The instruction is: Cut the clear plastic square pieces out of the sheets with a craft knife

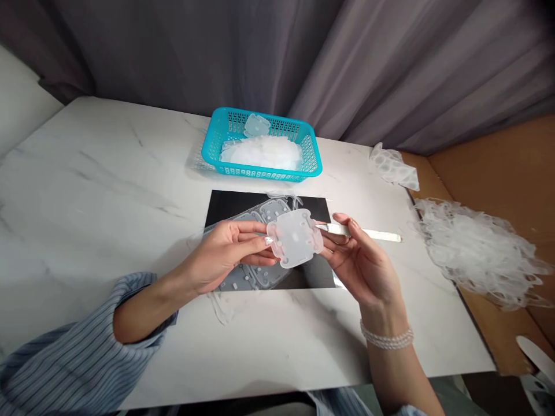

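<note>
Left hand (223,254) grips a frosted plastic piece (295,238), its fingers curled across the near side and holding it up over the black mat. Right hand (364,260) is closed in a pinch on a slim knife (373,233), whose metal tip sits right at the piece's edge. I can't make out whether it bites in, because my fingers and the glare hide the contact.

Under my hands, a clear sheet (260,277) lies across the mat (269,206), with more pieces joined in it, so that sheet isn't finished. A few are done: loose pieces lie in the teal basket (260,170) beyond the mat, on the table (108,173). Holed scrap webbing sits in a heap (481,254) on the cardboard (472,173) to the right, with a smaller bit (392,167) at the table's far edge. I can't count the basket's pieces, since they blur into one white mass. A white object (535,358) at the lower right is cut off by the frame.
</note>
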Action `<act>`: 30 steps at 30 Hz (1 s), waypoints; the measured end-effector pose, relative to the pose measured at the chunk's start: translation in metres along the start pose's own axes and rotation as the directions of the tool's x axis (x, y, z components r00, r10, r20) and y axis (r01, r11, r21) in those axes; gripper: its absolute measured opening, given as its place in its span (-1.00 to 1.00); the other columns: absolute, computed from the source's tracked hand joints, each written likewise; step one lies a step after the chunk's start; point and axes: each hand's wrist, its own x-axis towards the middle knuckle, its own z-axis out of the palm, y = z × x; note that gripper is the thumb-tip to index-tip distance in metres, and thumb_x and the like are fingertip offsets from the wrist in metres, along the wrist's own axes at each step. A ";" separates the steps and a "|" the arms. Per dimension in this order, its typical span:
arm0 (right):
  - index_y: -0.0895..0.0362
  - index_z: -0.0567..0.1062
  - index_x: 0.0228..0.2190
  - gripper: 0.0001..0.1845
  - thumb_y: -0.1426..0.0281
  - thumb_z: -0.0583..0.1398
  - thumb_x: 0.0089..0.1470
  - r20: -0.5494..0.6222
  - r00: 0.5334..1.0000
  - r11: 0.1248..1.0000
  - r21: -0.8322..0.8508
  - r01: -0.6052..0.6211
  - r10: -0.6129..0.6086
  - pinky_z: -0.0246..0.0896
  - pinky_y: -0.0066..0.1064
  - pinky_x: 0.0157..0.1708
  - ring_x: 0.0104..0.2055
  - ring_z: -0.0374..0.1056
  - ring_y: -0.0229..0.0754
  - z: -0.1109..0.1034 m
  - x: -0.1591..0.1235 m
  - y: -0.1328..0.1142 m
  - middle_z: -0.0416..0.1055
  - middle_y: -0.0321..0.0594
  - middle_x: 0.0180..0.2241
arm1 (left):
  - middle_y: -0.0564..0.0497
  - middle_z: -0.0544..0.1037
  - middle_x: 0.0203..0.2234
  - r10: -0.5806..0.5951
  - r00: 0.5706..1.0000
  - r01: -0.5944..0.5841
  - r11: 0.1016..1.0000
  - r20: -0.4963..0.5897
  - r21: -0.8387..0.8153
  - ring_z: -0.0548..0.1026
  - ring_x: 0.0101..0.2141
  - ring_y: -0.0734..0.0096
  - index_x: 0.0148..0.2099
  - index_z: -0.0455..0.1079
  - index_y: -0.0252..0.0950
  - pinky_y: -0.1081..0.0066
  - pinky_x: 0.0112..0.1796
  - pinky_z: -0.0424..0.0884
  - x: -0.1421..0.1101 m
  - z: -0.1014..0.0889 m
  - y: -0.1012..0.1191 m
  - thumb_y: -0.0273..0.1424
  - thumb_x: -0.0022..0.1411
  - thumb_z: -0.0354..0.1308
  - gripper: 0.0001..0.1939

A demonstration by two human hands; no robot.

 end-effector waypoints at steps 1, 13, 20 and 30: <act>0.01 0.55 -0.18 -0.71 0.30 0.02 0.34 -0.001 1.000 1.000 0.001 -0.007 0.007 0.40 -0.29 -0.03 -0.07 0.52 -0.15 -0.001 0.000 0.000 0.61 -0.17 -0.17 | -0.09 0.68 -0.34 -0.003 1.000 0.003 1.000 -0.002 0.001 0.65 -0.33 0.42 -0.12 0.54 -0.36 0.55 -0.24 0.58 0.000 -0.001 0.000 -0.37 0.23 0.29 -0.80; 0.02 0.57 -0.23 -0.78 0.30 0.12 0.26 0.012 0.998 0.997 0.041 -0.063 0.063 0.20 -0.61 -0.65 -0.65 0.27 -0.44 -0.002 -0.001 -0.003 0.61 -0.23 -0.25 | -0.05 0.68 -0.37 -0.030 0.999 0.030 0.999 -0.013 0.012 0.64 -0.36 0.44 -0.14 0.56 -0.31 0.55 -0.27 0.57 0.002 -0.004 -0.002 -0.36 0.21 0.30 -0.82; 0.03 0.59 -0.25 -0.64 0.26 0.01 0.32 0.129 0.985 0.993 0.000 -0.119 0.118 0.48 -0.31 -0.18 -0.17 0.56 -0.11 -0.004 -0.002 -0.005 0.61 -0.22 -0.19 | -0.01 0.66 -0.40 0.093 0.995 -0.088 0.987 -0.031 0.137 0.60 -0.33 0.48 -0.17 0.61 -0.28 0.58 -0.24 0.50 0.004 -0.007 -0.004 -0.41 0.22 0.26 -0.85; 0.13 0.56 -0.36 -0.53 0.31 -0.09 0.34 0.347 0.936 0.975 -0.220 0.030 0.050 0.14 0.01 0.16 0.01 0.46 0.06 -0.010 -0.007 -0.005 0.59 -0.04 -0.13 | -0.04 0.56 0.04 0.161 0.984 -0.151 0.981 -0.081 0.121 0.52 0.01 0.25 0.00 0.55 -0.18 0.46 -0.07 0.46 0.002 -0.004 0.002 -0.46 0.14 0.32 -0.66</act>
